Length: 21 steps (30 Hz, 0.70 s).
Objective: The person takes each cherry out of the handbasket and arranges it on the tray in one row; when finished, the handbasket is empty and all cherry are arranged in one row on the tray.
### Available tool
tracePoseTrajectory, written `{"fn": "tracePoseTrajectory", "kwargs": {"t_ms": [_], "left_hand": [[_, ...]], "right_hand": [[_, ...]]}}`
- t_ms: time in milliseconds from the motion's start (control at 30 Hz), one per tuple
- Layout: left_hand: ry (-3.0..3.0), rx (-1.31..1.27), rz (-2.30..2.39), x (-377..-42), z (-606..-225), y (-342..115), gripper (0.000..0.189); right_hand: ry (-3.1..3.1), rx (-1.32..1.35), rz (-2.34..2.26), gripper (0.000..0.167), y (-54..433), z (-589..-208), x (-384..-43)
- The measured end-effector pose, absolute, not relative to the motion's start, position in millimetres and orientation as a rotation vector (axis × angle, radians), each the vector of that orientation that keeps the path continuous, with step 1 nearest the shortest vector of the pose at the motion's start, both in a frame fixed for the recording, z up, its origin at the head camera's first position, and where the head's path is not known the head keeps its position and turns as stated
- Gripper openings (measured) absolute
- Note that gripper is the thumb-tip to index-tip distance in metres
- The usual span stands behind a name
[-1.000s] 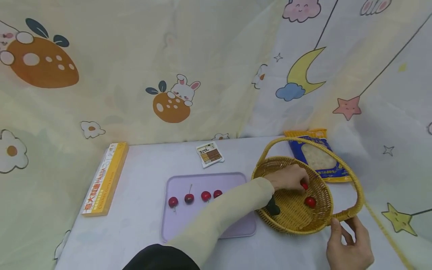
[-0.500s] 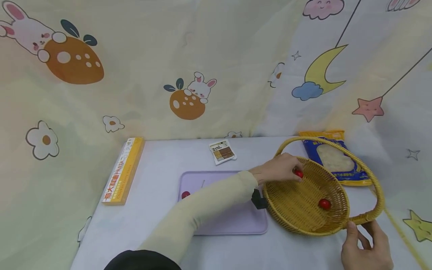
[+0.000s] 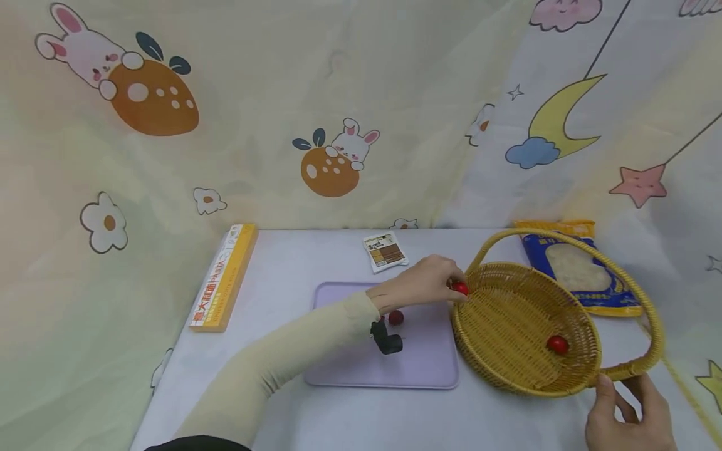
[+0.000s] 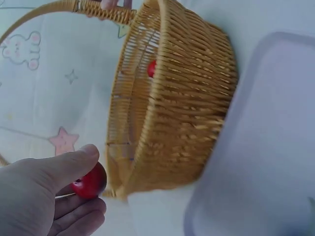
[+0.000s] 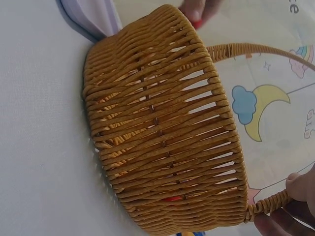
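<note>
My left hand [image 3: 417,283] pinches a red cherry [image 3: 459,287] between thumb and fingers, right at the left rim of the wicker basket [image 3: 507,338]. In the left wrist view, that cherry [image 4: 90,182] shows beside the basket's rim, with the thumb on top. Another cherry [image 3: 557,344] lies inside the basket on the right. My right hand [image 3: 628,413] holds the base of the basket's handle at the near right; its fingers curl round the wrapped handle [image 5: 270,202] in the right wrist view. On the lilac tray [image 3: 429,369], a cherry [image 3: 396,317] shows beside my left wrist; my forearm covers part of the tray.
A yellow pasta box [image 3: 225,279] lies at the table's left edge. Behind the tray sits a small brown-and-white packet [image 3: 386,252]. A blue-and-yellow bag [image 3: 581,269] lies behind the basket, partly seen through its handle. A printed cloth hangs at the back.
My left hand has moved left from inside the basket to its left rim, still pinching the cherry. My right hand keeps its hold on the handle. The head view has shifted left.
</note>
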State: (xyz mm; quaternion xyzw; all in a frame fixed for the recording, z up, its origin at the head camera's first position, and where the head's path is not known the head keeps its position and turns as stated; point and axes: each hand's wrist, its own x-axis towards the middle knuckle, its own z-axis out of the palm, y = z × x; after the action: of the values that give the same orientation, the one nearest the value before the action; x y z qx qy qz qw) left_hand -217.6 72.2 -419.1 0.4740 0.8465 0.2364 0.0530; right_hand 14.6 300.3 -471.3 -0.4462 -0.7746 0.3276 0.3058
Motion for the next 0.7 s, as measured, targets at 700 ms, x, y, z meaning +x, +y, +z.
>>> {"fn": "tracePoseTrajectory", "kwargs": {"t_ms": [700], "left_hand": [[2.69,1.312,0.422,-208,-481,25,0.028]], "right_hand": [[-2.061,-1.131,0.856,0.053,303,-475,15]]}}
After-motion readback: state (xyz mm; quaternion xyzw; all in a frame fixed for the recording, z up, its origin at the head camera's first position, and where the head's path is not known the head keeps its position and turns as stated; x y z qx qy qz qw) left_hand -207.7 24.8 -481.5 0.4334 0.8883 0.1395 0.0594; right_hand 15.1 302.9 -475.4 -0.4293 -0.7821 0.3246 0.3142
